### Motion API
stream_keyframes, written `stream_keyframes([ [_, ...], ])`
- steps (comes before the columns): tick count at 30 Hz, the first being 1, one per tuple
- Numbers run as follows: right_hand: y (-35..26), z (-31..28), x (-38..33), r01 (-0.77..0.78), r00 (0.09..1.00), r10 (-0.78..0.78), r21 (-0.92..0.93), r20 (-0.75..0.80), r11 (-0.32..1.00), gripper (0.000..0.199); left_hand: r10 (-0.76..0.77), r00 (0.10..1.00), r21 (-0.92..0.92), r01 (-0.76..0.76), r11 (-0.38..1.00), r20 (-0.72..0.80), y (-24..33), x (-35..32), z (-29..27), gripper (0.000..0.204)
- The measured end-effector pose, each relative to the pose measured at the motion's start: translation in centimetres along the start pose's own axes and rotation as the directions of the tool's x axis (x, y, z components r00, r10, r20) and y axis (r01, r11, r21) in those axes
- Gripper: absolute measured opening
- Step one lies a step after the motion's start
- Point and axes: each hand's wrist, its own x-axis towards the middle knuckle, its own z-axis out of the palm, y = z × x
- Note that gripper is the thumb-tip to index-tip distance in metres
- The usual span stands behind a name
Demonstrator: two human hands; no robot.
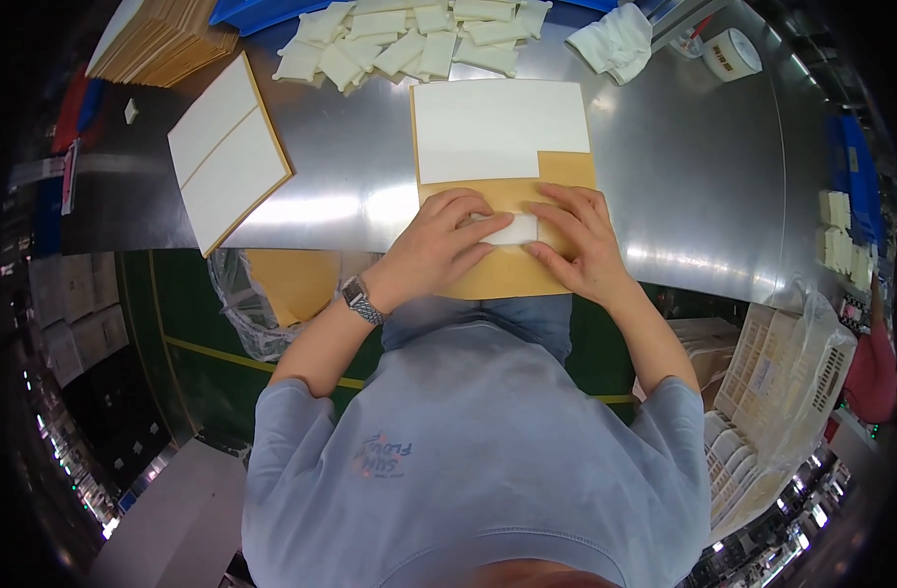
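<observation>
We see a brushed, glossy metal table (703, 196) carrying a matt brown paper sheet (512, 269) partly faced with smooth white label stock (497, 127), soft cream fabric-like pads (409, 44), a crumpled white cloth (617, 41) and a glossy tape roll (732, 54).

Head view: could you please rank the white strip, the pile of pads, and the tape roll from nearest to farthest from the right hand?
1. White strip, under the right hand's fingertips.
2. Pile of pads, far side, up left.
3. Tape roll, far right corner; close to the pads' distance, yet slightly farther.
</observation>
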Motion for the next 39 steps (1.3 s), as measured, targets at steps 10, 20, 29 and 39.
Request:
stream_keyframes([
  [10, 2.6, -2.4, 3.6, 0.025, 0.996, -0.023, -0.018, 0.09, 1.0, 0.037, 0.019, 0.988, 0.239, -0.056, 0.969, 0.153, 0.5, 0.2, 0.4, 0.04],
  [20, 8.4, -3.2, 9.9, -0.287, 0.878, 0.306, 0.106, -0.369, 0.952, 0.034, 0.025, 0.986, 0.146, -0.049, 0.988, 0.164, 0.9, 0.7, -0.3, 0.037],
  [29, 4.1, -4.8, 4.7, -0.138, 0.856, 0.451, 0.727, -0.254, 0.672, 0.057, 0.118, 0.934, 0.38, 0.02, 0.925, -0.338, -4.3, 11.1, -4.6, 0.029],
  [39, -1.1, -2.5, 0.7, -0.253, 0.861, 0.504, 0.801, -0.069, 0.542, 0.064, -0.241, 0.97, 0.691, 0.154, 0.706, 0.03, -10.8, 20.4, -6.7, 0.026],
])
